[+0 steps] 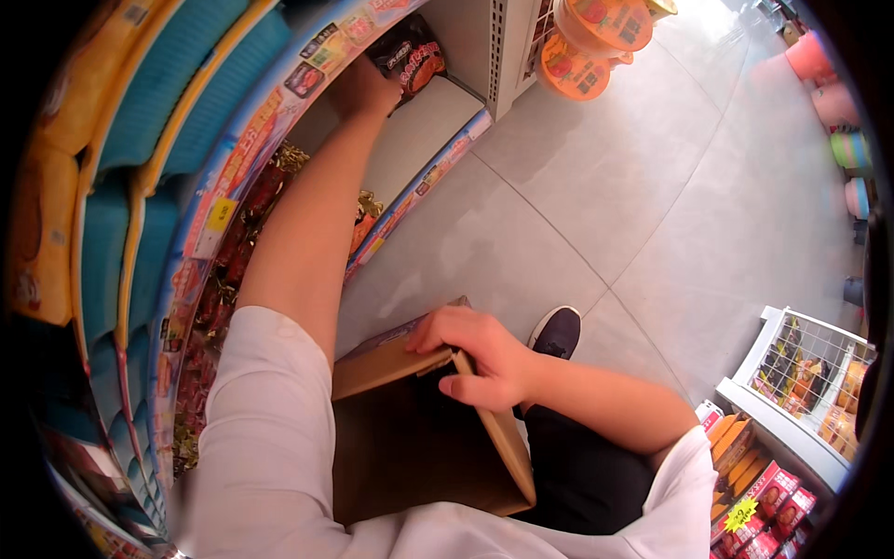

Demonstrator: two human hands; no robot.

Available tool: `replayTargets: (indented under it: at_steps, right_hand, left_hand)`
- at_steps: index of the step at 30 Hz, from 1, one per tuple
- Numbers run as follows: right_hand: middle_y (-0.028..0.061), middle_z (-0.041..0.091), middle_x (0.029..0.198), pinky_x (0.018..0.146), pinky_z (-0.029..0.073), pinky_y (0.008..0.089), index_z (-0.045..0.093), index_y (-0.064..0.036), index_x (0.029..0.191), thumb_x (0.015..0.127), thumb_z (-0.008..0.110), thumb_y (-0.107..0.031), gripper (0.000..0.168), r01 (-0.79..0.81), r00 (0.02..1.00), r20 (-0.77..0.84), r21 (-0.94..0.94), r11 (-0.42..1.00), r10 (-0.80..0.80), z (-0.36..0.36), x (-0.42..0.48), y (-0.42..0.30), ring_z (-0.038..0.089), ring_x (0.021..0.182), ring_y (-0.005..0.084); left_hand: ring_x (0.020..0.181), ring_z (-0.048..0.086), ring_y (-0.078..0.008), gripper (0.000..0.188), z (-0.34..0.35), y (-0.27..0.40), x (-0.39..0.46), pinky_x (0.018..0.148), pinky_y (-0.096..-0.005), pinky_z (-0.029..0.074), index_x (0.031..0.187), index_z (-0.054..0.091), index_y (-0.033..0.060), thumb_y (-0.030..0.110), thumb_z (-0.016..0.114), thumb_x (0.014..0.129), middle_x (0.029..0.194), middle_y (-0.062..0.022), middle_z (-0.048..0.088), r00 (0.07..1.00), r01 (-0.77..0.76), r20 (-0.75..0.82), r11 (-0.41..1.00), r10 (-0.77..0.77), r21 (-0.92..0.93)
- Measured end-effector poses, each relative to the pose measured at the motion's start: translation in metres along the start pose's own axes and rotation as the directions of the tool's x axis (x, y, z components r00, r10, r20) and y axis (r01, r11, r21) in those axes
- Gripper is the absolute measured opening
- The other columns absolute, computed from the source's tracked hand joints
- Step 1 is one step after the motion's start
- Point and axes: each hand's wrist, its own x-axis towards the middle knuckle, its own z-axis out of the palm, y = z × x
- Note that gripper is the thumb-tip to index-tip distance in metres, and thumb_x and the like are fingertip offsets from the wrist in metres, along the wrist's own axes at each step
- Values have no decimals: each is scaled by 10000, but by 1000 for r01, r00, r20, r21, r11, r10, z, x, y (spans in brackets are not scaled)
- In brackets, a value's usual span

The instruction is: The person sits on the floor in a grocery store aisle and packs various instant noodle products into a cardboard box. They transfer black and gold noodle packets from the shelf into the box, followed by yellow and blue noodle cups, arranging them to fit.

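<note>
My left hand (367, 91) reaches under the printed shelf edge, onto the low shelf. It is against a black snack bag (417, 59) that bears writing and stands by the shelf's end panel. Part of the hand is in shadow and behind the shelf edge, so its grip on the bag is unclear. My right hand (482, 356) grips the corner of an open cardboard box (506, 447), thumb inside and fingers over the outer wall. The box is in front of my body, and its inside is dark.
The white low shelf (412, 140) also holds red packages with gold ties (269, 182). Blue-and-yellow packs (154, 91) fill the shelf above. Orange-lidded cups (576, 66) hang past the end panel. A wire-fronted rack (803, 370) and red packs (768, 503) are at right, over grey floor tiles (559, 189).
</note>
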Motion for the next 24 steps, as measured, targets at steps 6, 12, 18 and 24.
replayTargets:
  at_steps: [6, 12, 18, 24]
  right_hand:
    - [214, 681, 1204, 989, 507, 475, 610, 15, 1088, 773, 698, -252, 422, -2, 999, 49, 38, 999, 1, -10, -3, -1, 643, 1127, 419]
    - [214, 683, 1229, 1013, 487, 473, 618, 15, 1103, 781, 700, -276, 442, -16, 999, 40, 34, 999, 15, -19, -4, 1, 643, 1136, 411]
    - [213, 673, 1224, 1009, 488, 471, 616, 20, 1115, 782, 703, -266, 447, -25, 999, 43, 38, 999, 23, -25, 2, 3, 631, 1141, 412]
    - [197, 652, 1108, 937, 492, 468, 589, 12, 1104, 767, 712, -205, 419, 47, 999, 3, 29, 998, -47, -29, 12, 8, 603, 1054, 414]
  left_hand:
    - [1358, 583, -332, 1029, 53, -86, 51, 1112, -458, 502, 1461, 484, -52, 352, 1013, 676, 1479, -202, 589, 997, 44, 82, 785, 8, -617]
    - [1305, 585, -247, 1064, 89, -74, 52, 1156, -392, 440, 1528, 394, -29, 220, 1015, 701, 1468, -131, 578, 987, 45, 114, 481, 114, -875]
    - [1302, 589, -237, 981, 89, -48, 33, 1121, -381, 465, 1515, 434, -26, 151, 993, 729, 1454, -133, 596, 984, 110, 58, 322, -166, -940]
    - [1287, 601, -228, 900, 87, -36, 26, 1114, -376, 466, 1476, 493, -22, 138, 984, 740, 1443, -132, 616, 981, 190, 166, 314, -100, -930]
